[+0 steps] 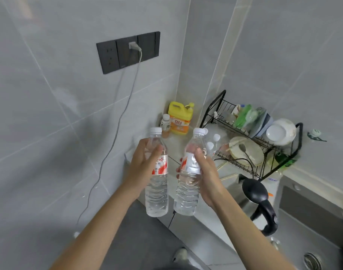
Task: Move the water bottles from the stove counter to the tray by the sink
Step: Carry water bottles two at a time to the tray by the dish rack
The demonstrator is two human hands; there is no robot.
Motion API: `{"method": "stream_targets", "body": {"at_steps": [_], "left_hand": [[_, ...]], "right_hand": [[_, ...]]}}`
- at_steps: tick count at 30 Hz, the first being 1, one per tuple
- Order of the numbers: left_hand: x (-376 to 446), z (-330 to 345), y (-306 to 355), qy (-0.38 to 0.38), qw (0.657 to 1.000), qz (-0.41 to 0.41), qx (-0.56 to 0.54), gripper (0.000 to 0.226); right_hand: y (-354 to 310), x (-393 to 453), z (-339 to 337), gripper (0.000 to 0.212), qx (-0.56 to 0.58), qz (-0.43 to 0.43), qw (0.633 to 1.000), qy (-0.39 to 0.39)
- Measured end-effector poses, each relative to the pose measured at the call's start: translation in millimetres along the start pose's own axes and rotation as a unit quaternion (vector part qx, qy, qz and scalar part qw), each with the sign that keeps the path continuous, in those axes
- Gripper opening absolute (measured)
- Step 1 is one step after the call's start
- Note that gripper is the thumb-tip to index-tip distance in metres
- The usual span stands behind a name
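Holding two clear plastic water bottles upright above the desk edge, we gripped one (157, 184) in our left hand (142, 166) and the other (187, 190) in our right hand (206, 176). At two o'clock stood the black wire dish rack (264, 141); at twelve, the yellow detergent jug (180, 118).

Both forearms are bare, with no sleeves in view. The left hand (142, 168) and right hand (206, 180) wear no gloves, rings or watch.
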State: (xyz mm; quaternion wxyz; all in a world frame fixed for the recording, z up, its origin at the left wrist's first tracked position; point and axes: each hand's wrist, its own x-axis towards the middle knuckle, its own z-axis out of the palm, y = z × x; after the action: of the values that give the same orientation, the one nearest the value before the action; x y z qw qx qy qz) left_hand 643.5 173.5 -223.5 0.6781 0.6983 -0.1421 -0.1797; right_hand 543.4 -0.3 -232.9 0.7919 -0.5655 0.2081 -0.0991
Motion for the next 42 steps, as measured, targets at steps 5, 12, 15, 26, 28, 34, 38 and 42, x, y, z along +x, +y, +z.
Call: {"method": "stream_targets", "body": {"at_steps": [5,12,15,26,28,34,38,42], "left_hand": [[85,16,2,-0.021,0.995,0.044,0.092,0.045],[210,32,-4,-0.023,0.965,0.066,0.255,0.05],[254,38,-14,-0.041,0.952,0.055,0.298,0.051],[362,52,-77,-0.153,0.909,0.03,0.388,0.057],[369,55,-88,-0.183,0.901,0.018,0.392,0.059],[385,65,-104,-0.267,0.891,0.012,0.366,0.059],[395,73,-114,-0.295,0.898,0.017,0.326,0.038],[398,82,-114,-0.287,0.901,0.056,0.32,0.042]], "right_hand": [[-18,79,-21,0.046,-0.098,0.006,0.995,0.02],[-50,210,-42,0.06,-0.219,-0.045,0.973,0.055],[-47,258,-49,0.063,-0.285,-0.05,0.954,0.081],[5,339,-61,0.073,-0.531,-0.006,0.843,0.089],[11,343,-64,0.075,-0.568,0.004,0.819,0.082],[20,354,-62,0.07,-0.685,0.015,0.727,0.054],[14,356,-67,0.063,-0.696,0.022,0.713,0.082],[3,352,-73,0.049,-0.712,0.002,0.699,0.065]]}}
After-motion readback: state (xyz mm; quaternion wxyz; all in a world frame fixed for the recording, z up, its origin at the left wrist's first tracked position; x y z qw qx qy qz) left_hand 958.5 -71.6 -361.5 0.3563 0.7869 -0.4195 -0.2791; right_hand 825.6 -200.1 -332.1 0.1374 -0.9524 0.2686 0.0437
